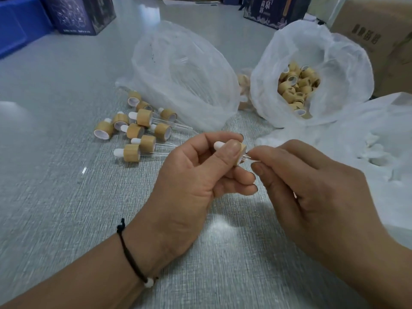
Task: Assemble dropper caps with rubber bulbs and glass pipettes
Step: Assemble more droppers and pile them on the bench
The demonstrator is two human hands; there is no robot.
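- Left hand (200, 166): thumb and curled fingers grip a bamboo-coloured dropper cap (242, 152) above the desk (66, 197); white rubber bulb (219, 145) sticks out to the left, past the thumb
- Right hand (312, 186): fingertips pinch a clear glass pipette (250, 157), its end at the open underside of the held cap
- Finished droppers (138, 132): loose cluster on the desk, left of and beyond the hands, bulbs white, pipettes pointing mostly right
- Clear plastic bag (182, 70): behind the cluster, contents hard to make out
- White bag (312, 70): open, holds bare caps (297, 88), right of the clear bag
- Third white bag (379, 141): far right, contents unclear
- Cardboard box (379, 30) at the right edge; dark printed boxes (80, 14) along the back
- Left wrist: black cord bracelet (131, 257) with a white bead
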